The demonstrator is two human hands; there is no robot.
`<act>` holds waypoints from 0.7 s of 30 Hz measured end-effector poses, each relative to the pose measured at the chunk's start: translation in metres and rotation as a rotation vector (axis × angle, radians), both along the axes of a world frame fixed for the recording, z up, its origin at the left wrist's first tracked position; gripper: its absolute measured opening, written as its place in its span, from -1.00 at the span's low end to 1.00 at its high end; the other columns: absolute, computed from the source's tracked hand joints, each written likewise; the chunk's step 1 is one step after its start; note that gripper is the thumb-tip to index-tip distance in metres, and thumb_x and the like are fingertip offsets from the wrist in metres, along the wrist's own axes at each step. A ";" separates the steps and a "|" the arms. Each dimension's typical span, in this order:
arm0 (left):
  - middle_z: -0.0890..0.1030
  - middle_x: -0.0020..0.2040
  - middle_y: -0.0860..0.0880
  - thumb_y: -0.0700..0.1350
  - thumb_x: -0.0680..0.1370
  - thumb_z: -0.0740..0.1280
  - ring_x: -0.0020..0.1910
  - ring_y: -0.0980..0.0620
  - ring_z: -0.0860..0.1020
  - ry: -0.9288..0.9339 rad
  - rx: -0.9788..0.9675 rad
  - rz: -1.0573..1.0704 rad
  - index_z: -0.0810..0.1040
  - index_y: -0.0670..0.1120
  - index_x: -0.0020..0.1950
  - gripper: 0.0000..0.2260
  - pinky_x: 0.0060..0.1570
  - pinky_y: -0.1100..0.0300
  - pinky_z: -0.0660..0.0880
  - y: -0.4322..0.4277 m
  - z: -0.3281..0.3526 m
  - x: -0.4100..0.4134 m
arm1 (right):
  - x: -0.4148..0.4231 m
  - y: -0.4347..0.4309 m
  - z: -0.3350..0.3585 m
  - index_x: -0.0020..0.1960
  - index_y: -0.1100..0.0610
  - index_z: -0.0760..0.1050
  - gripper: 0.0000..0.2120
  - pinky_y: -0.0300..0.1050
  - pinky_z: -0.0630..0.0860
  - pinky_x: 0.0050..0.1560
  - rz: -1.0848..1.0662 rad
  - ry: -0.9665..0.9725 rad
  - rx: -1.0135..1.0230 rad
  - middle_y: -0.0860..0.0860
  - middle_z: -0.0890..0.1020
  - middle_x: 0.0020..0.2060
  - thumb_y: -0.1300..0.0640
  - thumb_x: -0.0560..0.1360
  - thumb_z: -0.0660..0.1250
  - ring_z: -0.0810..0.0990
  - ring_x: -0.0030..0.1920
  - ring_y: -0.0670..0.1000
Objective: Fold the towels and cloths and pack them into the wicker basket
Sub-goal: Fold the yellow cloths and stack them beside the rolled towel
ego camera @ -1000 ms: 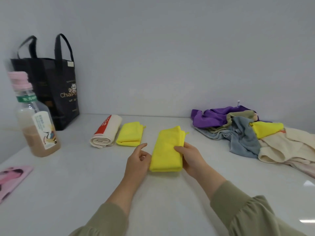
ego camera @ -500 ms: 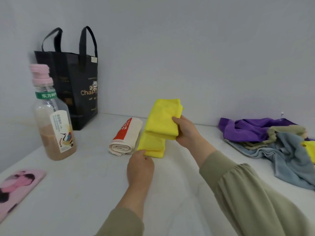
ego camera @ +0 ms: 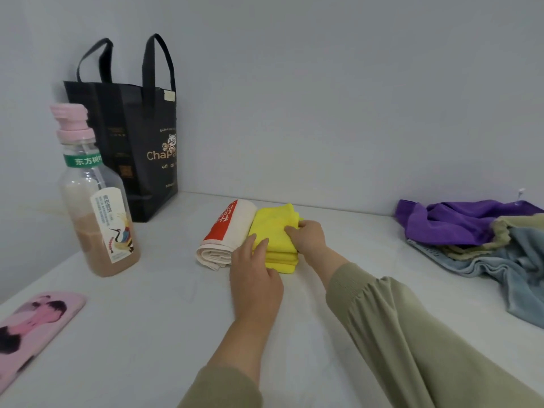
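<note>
The folded yellow cloth [ego camera: 273, 228], held in the air half a second ago, now lies on top of the second folded yellow cloth [ego camera: 282, 265], forming a stack on the white desk [ego camera: 164, 319]. The right grip [ego camera: 309, 235] holds the top cloth's right edge, thumb on its upper face. The left grip [ego camera: 254, 278] rests flat, with straight fingers, against the stack's left side and hides its near left corner. A rolled cream towel [ego camera: 235, 228] with a red band touches the stack on the left. Further left stand a drink bottle [ego camera: 100, 213] and, behind it, a black bag [ego camera: 138, 148]. A pink phone case [ego camera: 32, 322] lies near the left edge. A heap of unfolded cloths [ego camera: 482, 237] lies well apart on the right.
</note>
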State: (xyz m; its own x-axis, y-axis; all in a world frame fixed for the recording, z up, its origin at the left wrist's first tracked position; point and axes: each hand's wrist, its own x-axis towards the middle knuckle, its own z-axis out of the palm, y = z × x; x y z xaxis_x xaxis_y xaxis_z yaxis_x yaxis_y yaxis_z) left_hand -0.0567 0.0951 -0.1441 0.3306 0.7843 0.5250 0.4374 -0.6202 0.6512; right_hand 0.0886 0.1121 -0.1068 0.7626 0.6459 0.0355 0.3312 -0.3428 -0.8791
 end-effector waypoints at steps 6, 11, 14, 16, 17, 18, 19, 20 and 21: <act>-0.04 0.58 0.01 -0.20 0.56 0.13 0.55 -0.01 -0.12 0.442 -0.012 -0.072 0.06 -0.08 0.56 -0.43 0.49 0.12 -0.03 0.004 -0.003 0.002 | -0.017 -0.019 -0.009 0.47 0.17 0.26 -0.57 -0.01 0.20 0.40 0.097 -0.591 0.039 0.10 0.31 0.46 0.09 0.63 0.04 0.27 0.44 0.13; -0.10 0.58 0.01 -0.15 0.57 0.11 0.55 0.00 -0.17 0.547 -0.038 -0.088 0.01 -0.07 0.56 -0.43 0.48 0.05 0.06 0.008 -0.006 0.004 | -0.018 -0.025 -0.039 0.46 0.09 0.30 -0.41 0.05 0.17 0.43 0.234 -0.614 -0.199 0.10 0.25 0.49 -0.09 0.55 -0.18 0.22 0.47 0.08; -0.07 0.59 -0.02 -0.09 0.58 0.14 0.55 -0.03 -0.15 0.521 -0.016 -0.062 0.04 -0.05 0.56 -0.44 0.49 0.04 -0.02 0.009 -0.003 0.005 | -0.026 -0.038 -0.034 0.43 0.21 0.34 -0.53 -0.11 0.09 0.47 0.161 -0.571 -0.070 0.16 0.27 0.47 0.03 0.63 -0.05 0.21 0.48 0.07; -0.06 0.58 -0.04 -0.06 0.57 0.15 0.55 -0.06 -0.17 0.522 0.050 -0.051 0.07 -0.02 0.56 -0.44 0.50 0.01 -0.07 0.007 0.000 0.004 | -0.028 -0.054 -0.032 0.41 0.24 0.35 -0.62 -0.18 0.07 0.43 0.103 -0.537 0.005 0.16 0.28 0.47 0.15 0.64 0.04 0.22 0.47 0.07; -0.06 0.58 -0.04 -0.06 0.56 0.16 0.55 -0.06 -0.19 0.518 0.081 -0.061 0.09 -0.01 0.55 -0.44 0.49 -0.01 -0.08 0.005 0.001 0.003 | -0.028 -0.064 -0.032 0.40 0.24 0.36 -0.63 -0.20 0.07 0.42 0.069 -0.501 0.029 0.15 0.28 0.47 0.17 0.64 0.05 0.22 0.47 0.07; -0.05 0.58 -0.04 -0.07 0.55 0.17 0.55 -0.06 -0.20 0.511 0.100 -0.080 0.11 0.00 0.55 -0.44 0.49 -0.02 -0.08 0.002 0.001 0.003 | -0.028 -0.074 -0.033 0.39 0.24 0.37 -0.64 -0.21 0.08 0.40 0.036 -0.457 0.052 0.14 0.30 0.46 0.17 0.64 0.05 0.22 0.46 0.06; -0.04 0.58 -0.03 -0.08 0.55 0.18 0.55 -0.05 -0.20 0.504 0.105 -0.104 0.13 0.00 0.54 -0.44 0.49 -0.03 -0.08 -0.002 0.001 0.004 | -0.028 -0.085 -0.033 0.38 0.23 0.38 -0.64 -0.21 0.10 0.39 0.003 -0.411 0.075 0.12 0.33 0.44 0.16 0.64 0.06 0.24 0.45 0.05; -0.03 0.58 -0.02 -0.09 0.55 0.19 0.55 -0.04 -0.20 0.499 0.100 -0.130 0.14 -0.01 0.54 -0.45 0.49 -0.02 -0.08 -0.009 0.002 0.005 | -0.027 -0.097 -0.033 0.37 0.22 0.39 -0.65 -0.22 0.13 0.36 -0.027 -0.371 0.096 0.11 0.38 0.41 0.16 0.64 0.07 0.26 0.43 0.05; -0.02 0.58 -0.02 -0.09 0.55 0.19 0.55 -0.03 -0.20 0.498 0.091 -0.158 0.16 -0.01 0.53 -0.46 0.50 -0.02 -0.09 -0.019 0.002 0.006 | -0.026 -0.110 -0.034 0.36 0.21 0.39 -0.65 -0.23 0.16 0.33 -0.047 -0.340 0.106 0.10 0.42 0.37 0.15 0.63 0.08 0.30 0.41 0.04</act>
